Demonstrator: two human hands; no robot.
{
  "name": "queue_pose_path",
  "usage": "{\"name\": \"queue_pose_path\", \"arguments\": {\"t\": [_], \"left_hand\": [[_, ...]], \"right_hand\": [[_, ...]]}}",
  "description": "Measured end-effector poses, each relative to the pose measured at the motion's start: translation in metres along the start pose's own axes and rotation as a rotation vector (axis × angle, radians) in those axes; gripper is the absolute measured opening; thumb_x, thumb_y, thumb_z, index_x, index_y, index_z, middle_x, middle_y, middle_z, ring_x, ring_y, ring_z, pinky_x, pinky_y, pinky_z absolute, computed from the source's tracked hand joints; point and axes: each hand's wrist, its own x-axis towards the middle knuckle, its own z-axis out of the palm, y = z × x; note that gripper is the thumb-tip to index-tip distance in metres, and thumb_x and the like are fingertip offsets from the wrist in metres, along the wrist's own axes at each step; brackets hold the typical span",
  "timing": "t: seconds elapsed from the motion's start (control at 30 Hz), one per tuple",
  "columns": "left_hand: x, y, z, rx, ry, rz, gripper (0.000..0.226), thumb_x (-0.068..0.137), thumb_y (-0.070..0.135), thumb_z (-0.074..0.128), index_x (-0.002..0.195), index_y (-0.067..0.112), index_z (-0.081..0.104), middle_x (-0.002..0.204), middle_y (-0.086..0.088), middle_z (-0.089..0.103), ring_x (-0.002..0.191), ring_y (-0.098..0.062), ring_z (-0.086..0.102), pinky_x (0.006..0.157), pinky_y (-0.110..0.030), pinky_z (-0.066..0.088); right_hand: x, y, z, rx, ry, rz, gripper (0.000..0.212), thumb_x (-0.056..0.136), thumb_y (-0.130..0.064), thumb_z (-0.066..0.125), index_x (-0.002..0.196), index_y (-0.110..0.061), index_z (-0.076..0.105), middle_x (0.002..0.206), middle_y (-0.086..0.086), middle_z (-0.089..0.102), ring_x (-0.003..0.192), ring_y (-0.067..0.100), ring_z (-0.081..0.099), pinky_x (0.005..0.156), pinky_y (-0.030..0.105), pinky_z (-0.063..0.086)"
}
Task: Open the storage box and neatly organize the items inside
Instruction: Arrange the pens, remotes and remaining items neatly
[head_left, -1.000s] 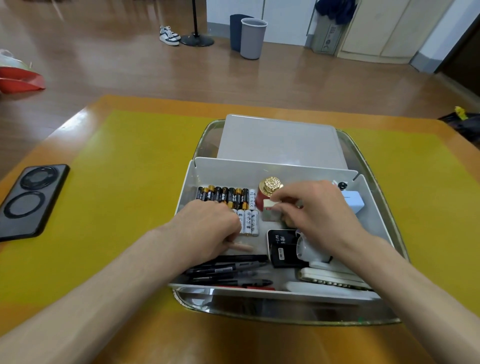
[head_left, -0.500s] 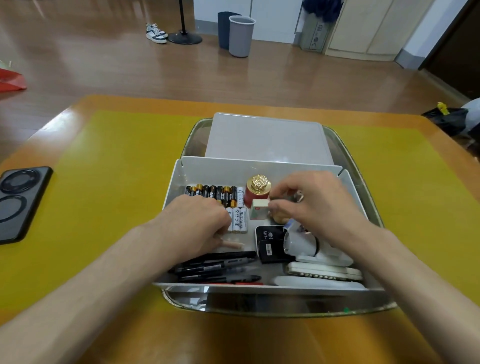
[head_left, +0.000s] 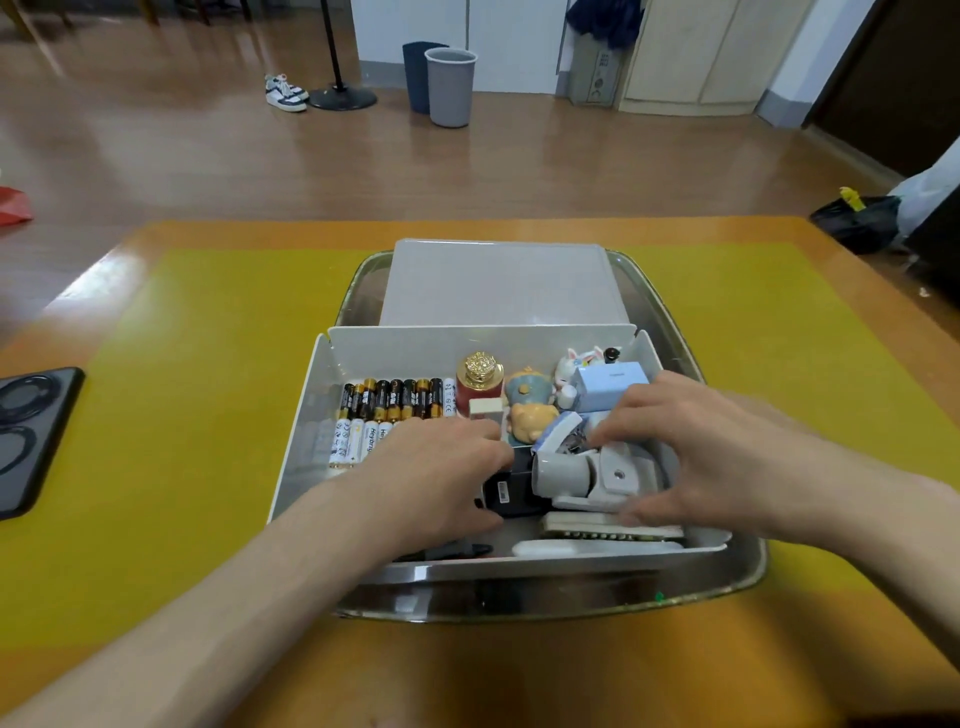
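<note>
A black pad (head_left: 31, 436) lies at the surface's left edge. The open box (head_left: 306, 431) sits in a metal tray (head_left: 727, 582) at the centre, batteries (head_left: 395, 397) lined along its far left. The left hand (head_left: 431, 480) rests over a black device (head_left: 511, 491), fingers loosely curled. The right hand (head_left: 696, 457) hovers over a white gadget (head_left: 582, 475), fingers spread apart.
</note>
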Motion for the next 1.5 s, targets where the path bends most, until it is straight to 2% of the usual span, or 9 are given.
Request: {"name": "queue_pose_path", "arguments": {"t": [0.1,0.23,0.4,0.5,0.77,0.93,1.13,1.33,1.5], "left_hand": [[0.003,0.003,0.0,-0.006,-0.017,-0.008,0.041,0.084,0.053,0.066,0.115,0.027,0.061,0.107,0.008,0.057,0.099,-0.017,0.058,0.072,-0.037,0.054],[-0.003,-0.01,-0.01,-0.079,-0.069,-0.074,0.048,0.079,0.059,0.07,0.12,0.034,0.06,0.111,0.014,0.059,0.102,-0.015,0.058,0.077,-0.035,0.051],[-0.03,-0.046,-0.028,-0.064,-0.078,-0.205,0.036,0.082,0.054,0.071,0.112,0.036,0.063,0.109,0.017,0.064,0.1,-0.012,0.06,0.073,-0.03,0.048],[-0.043,-0.053,-0.021,0.019,-0.124,-0.229,0.027,0.086,0.05,0.068,0.106,0.033,0.064,0.105,0.013,0.064,0.097,-0.016,0.062,0.066,-0.028,0.04],[-0.056,-0.049,0.0,0.12,-0.097,-0.161,0.01,0.093,0.033,0.055,0.095,0.027,0.062,0.102,0.008,0.064,0.093,-0.021,0.062,0.063,-0.029,0.034],[-0.061,-0.044,0.005,0.095,-0.083,-0.117,0.015,0.098,0.027,0.051,0.098,0.026,0.065,0.098,0.005,0.064,0.09,-0.019,0.061,0.064,-0.029,0.035],[-0.063,-0.044,0.004,0.024,-0.063,-0.083,0.018,0.1,0.029,0.05,0.103,0.027,0.068,0.101,0.007,0.064,0.091,-0.017,0.061,0.065,-0.028,0.04],[-0.063,-0.046,0.005,-0.012,-0.059,-0.074,0.02,0.097,0.021,0.054,0.107,0.028,0.07,0.104,0.009,0.063,0.096,-0.019,0.063,0.065,-0.029,0.042],[-0.071,-0.047,-0.007,0.005,-0.046,-0.067,0.017,0.099,0.032,0.053,0.11,0.029,0.065,0.107,0.007,0.063,0.102,-0.02,0.06,0.067,-0.029,0.039]], "right_hand": [[-0.001,-0.002,0.008,-0.027,-0.031,0.007,0.065,0.072,-0.071,0.066,0.13,-0.048,0.046,0.112,-0.026,0.047,0.113,-0.002,0.039,0.079,0.033,0.05],[0.003,-0.003,0.011,-0.033,-0.015,-0.005,0.054,0.076,-0.063,0.061,0.125,-0.048,0.046,0.111,-0.025,0.049,0.112,0.0,0.045,0.078,0.034,0.051],[0.006,0.002,0.009,0.013,0.005,-0.011,0.053,0.063,-0.067,0.05,0.112,-0.047,0.054,0.096,-0.026,0.052,0.094,0.002,0.054,0.076,0.033,0.051],[0.009,0.003,0.004,0.089,0.088,0.003,0.046,0.059,-0.063,0.058,0.102,-0.046,0.057,0.086,-0.024,0.055,0.079,0.003,0.055,0.065,0.034,0.051],[0.022,-0.011,-0.007,0.227,0.308,-0.057,0.045,0.055,-0.061,0.062,0.097,-0.045,0.059,0.08,-0.029,0.056,0.078,-0.019,0.054,0.052,0.02,0.037],[0.039,-0.029,-0.006,0.27,0.285,-0.098,0.041,0.061,-0.058,0.068,0.099,-0.046,0.061,0.082,-0.03,0.058,0.083,-0.007,0.057,0.061,0.021,0.045],[0.061,-0.053,0.0,0.227,0.281,-0.112,0.04,0.065,-0.052,0.073,0.102,-0.037,0.064,0.087,-0.018,0.062,0.081,0.008,0.057,0.071,0.04,0.052],[0.078,-0.067,0.005,0.213,0.302,-0.114,0.041,0.063,-0.052,0.068,0.101,-0.037,0.062,0.088,-0.018,0.062,0.08,0.007,0.056,0.068,0.036,0.051],[0.088,-0.077,0.011,0.166,0.287,-0.126,0.04,0.065,-0.049,0.069,0.102,-0.036,0.06,0.09,-0.016,0.058,0.083,0.01,0.053,0.072,0.038,0.05]]}}
